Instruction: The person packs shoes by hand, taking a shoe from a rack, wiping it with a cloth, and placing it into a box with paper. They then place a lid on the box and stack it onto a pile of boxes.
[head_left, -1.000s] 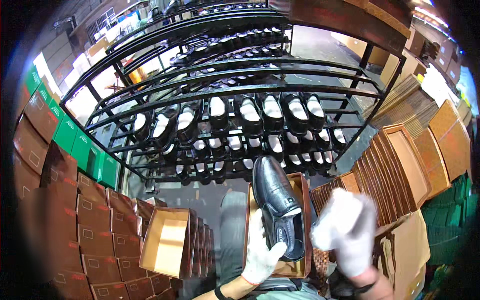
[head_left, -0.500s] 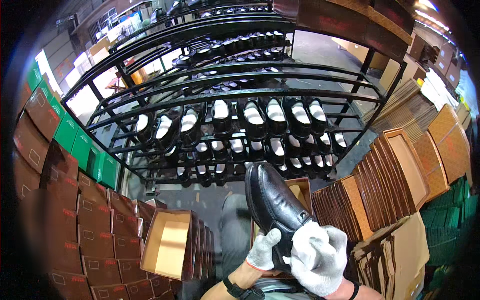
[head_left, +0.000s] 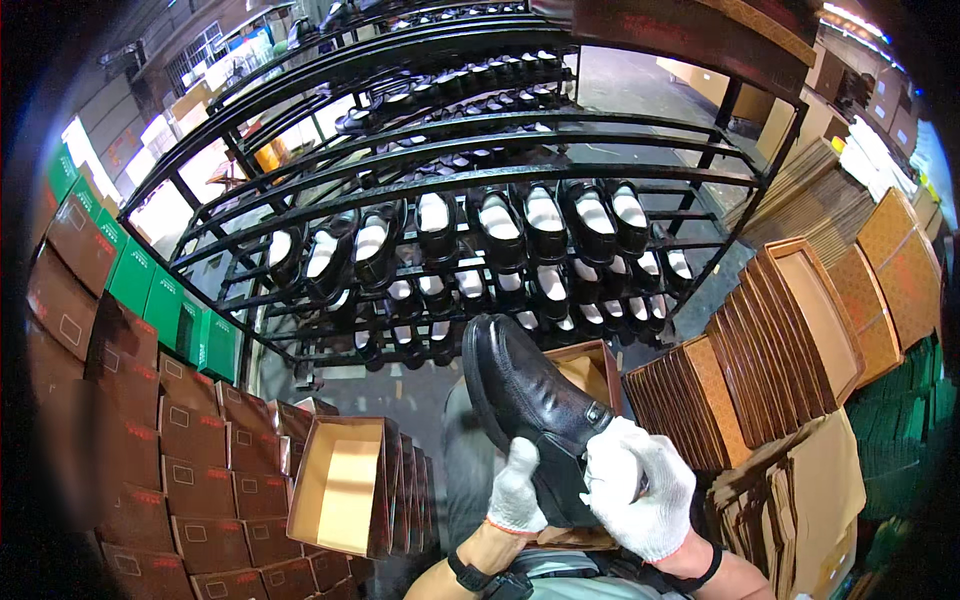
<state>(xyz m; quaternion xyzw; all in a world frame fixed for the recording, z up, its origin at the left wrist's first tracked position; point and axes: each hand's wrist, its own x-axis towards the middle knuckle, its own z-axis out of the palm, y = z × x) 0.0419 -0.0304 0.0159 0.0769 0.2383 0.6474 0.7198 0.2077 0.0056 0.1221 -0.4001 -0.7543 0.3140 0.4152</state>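
A black leather slip-on shoe (head_left: pixel 525 385) with a small metal ornament is held tilted in front of me, its toe up and to the left. My left hand (head_left: pixel 518 490), in a white knit glove, is closed around the shoe's left side, thumb on the upper. My right hand (head_left: pixel 645 490), gloved alike, is curled closed at the shoe's opening. Whether white paper is still in its fingers cannot be told against the white glove. Behind the shoe, an open box (head_left: pixel 590 368) shows partly; the shoe and my hands hide the rest.
A black metal rack (head_left: pixel 480 180) with rows of black shoes stands ahead. Brown shoeboxes (head_left: pixel 200 430) and green boxes (head_left: pixel 150 290) are stacked at left. Nested open boxes (head_left: pixel 340 480) lie nearby. Stacked box lids (head_left: pixel 770 340) and folded cardboard (head_left: pixel 810 500) are at right.
The shoe has shifted slightly left. The crumpled white paper that showed at my right hand is no longer distinct; that hand's fingers have curled in at the shoe's opening.
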